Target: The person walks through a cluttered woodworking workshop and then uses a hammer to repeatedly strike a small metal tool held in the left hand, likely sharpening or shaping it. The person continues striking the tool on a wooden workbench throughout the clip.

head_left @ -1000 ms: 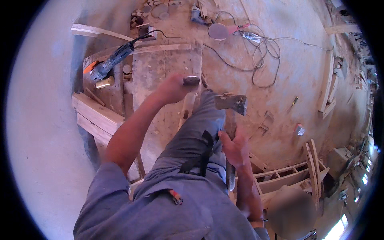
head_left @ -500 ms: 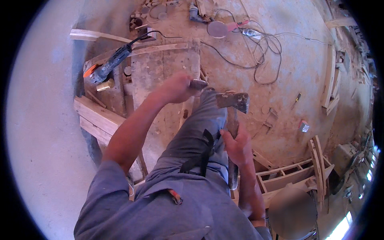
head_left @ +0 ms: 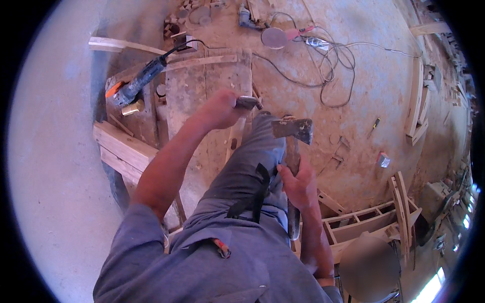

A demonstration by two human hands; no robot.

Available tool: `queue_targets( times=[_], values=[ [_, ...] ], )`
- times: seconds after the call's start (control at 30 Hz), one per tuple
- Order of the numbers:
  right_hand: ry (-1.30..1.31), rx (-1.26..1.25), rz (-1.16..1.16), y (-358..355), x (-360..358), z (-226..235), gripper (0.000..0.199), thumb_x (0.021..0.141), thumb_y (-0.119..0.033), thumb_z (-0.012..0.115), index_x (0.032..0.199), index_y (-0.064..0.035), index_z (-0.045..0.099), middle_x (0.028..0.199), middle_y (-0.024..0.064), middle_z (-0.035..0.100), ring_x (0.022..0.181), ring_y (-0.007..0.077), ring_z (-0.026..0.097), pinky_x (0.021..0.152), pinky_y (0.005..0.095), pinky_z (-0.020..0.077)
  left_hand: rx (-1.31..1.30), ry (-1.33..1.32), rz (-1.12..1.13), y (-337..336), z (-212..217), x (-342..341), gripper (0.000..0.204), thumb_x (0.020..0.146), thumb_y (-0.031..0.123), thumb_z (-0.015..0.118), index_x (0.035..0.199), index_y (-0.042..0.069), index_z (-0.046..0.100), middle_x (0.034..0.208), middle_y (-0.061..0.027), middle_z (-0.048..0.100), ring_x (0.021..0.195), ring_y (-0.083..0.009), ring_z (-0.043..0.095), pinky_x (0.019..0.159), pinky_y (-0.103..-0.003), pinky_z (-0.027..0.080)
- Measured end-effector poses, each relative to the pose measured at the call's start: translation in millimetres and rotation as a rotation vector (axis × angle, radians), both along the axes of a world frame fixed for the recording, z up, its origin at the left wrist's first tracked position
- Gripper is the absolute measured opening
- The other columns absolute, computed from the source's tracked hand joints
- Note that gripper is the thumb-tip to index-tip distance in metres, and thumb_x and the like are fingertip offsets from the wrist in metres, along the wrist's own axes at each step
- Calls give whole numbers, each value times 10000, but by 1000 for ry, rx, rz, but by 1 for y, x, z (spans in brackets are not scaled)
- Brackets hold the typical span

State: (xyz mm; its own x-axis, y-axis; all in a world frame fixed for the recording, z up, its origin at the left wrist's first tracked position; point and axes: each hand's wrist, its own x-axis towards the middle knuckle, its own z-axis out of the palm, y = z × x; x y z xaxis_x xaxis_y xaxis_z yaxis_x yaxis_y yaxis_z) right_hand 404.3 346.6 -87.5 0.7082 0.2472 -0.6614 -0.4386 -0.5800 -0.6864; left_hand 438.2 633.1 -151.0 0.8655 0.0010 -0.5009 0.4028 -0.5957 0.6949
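Note:
My right hand (head_left: 301,185) is wrapped round the wooden handle of a hatchet (head_left: 297,130). Its worn metal head points up, with the blade toward the right, and the handle's lower end hangs beside my thigh. In front of my knee, my left hand (head_left: 222,109) is closed on a small dark flat piece (head_left: 247,103) with a pale upper edge; its kind does not show. A short gap separates this piece from the hatchet head. The fingertips of my left hand are partly hidden behind the piece.
A worn wooden bench (head_left: 207,83) stands at my left, with an angle grinder (head_left: 136,83) on it and timber beams (head_left: 124,146) beside. Cable loops (head_left: 333,70), a round sanding disc (head_left: 274,38) and a screwdriver (head_left: 374,124) lie on the floor. A wooden frame (head_left: 364,222) is at lower right.
My left hand has shifted slightly left and turned the dark piece, so more of its flat side shows. The hatchet head has moved a touch left and down.

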Motion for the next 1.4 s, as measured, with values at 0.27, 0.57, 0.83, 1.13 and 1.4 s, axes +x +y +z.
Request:
queue_targets(
  times=[0.27,0.57,0.83,1.13,1.4],
  values=[
    [-14,-1,25,6,8,9,372,904,-187,722,1171,38,593,878,231,687,786,326,676,722,422,522,-83,-102,-171,12,-26,-3,105,860,110,709,945,64,748,846,-212,702,795,-345,689,739,-437,534],
    [-66,-12,13,11,15,19,381,895,-190,740,1164,36,595,853,220,685,767,304,672,709,413,522,120,-211,-214,-12,-18,-11,177,874,76,685,1041,61,745,913,-207,719,819,-353,695,758,-380,541],
    [-172,7,75,10,16,25,335,889,-192,741,1097,27,597,805,205,675,724,307,664,677,417,512,-216,-30,14,19,-42,-17,191,910,96,715,1090,44,751,962,-135,774,870,-134,699,802,-335,545],
    [-207,-3,55,6,11,23,337,892,-198,742,1115,6,593,815,209,676,743,315,674,684,410,516,137,-136,-207,-10,-10,-8,179,895,131,705,1042,34,736,898,-213,723,813,-341,701,756,-409,536],
    [-354,18,91,38,16,53,301,919,-202,694,1084,8,556,776,252,679,730,450,680,671,500,528,22,-333,-132,-11,-23,-15,127,818,126,722,905,35,738,797,-250,666,757,-437,660,674,-468,521]
  ],
)
